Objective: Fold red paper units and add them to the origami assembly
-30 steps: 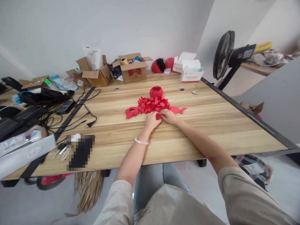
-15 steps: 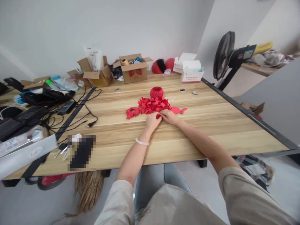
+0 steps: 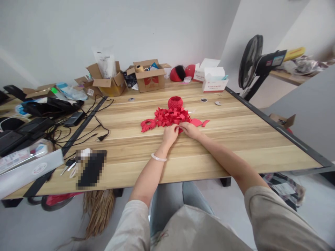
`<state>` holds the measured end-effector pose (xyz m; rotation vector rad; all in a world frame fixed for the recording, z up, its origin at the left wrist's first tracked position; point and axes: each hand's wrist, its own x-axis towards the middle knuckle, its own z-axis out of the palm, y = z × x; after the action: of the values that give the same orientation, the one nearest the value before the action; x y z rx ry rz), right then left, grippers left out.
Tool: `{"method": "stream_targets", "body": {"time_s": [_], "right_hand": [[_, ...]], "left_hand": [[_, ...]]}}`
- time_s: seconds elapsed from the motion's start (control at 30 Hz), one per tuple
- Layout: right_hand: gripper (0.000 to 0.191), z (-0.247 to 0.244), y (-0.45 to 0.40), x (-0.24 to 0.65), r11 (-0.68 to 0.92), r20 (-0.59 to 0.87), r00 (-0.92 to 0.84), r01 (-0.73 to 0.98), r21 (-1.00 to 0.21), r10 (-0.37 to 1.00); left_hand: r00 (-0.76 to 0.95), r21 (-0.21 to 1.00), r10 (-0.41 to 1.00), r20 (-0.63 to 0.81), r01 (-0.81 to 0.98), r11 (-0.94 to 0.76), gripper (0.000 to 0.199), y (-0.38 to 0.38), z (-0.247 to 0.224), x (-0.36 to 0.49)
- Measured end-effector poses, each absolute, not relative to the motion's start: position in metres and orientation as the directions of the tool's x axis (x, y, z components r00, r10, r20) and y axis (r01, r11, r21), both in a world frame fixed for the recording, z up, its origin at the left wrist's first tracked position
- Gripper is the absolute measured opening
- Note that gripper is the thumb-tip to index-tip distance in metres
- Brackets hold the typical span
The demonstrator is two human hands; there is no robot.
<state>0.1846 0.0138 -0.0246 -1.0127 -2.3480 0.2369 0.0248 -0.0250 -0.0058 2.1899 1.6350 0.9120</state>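
A pale wood-grained table (image 3: 209, 164) is carrying a heap of small red paper pieces (image 3: 169, 118) and a round red folded-paper bowl (image 3: 175, 103). Open brown cardboard boxes (image 3: 151, 83) are standing along its far edge, white cardboard boxes (image 3: 215, 85) near its far right corner.

A small piece of red paper (image 3: 180, 131), held and mostly hidden, shows just below the frame's centre, near the lower edge of a loose red paper heap (image 3: 170, 117).

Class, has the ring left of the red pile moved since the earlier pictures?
No: judged against the plug, the ring lies in the same place.
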Motion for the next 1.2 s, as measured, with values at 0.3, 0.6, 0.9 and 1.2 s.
{"method": "stream_targets", "body": {"time_s": [0.3,0.6,0.9,1.2], "right_hand": [[0.025,-0.0232,0.0116,0.1862,0.620,0.478,-0.424,0.675,-0.400,0.770],[0.027,-0.0269,0.0132,0.1868,0.585,0.459,-0.412,0.733,-0.346,0.787],[0.029,-0.0253,0.0124,0.1863,0.552,0.440,-0.391,0.763,-0.337,0.809],[0.032,-0.0271,0.0139,0.1872,0.576,0.458,-0.405,0.745,-0.338,0.792]], "left_hand": [[0.174,0.581,0.938,0.298,0.747,-0.324,0.028,-0.0235,-0.0059,0.0236],[0.130,0.641,0.953,0.274,0.714,-0.281,0.025,-0.0225,-0.0064,0.0243],[0.181,0.611,0.935,0.304,0.716,-0.338,0.023,-0.0237,-0.0054,0.0248],[0.184,0.577,0.919,0.349,0.730,-0.366,0.025,-0.0261,-0.0044,0.0254]]}}
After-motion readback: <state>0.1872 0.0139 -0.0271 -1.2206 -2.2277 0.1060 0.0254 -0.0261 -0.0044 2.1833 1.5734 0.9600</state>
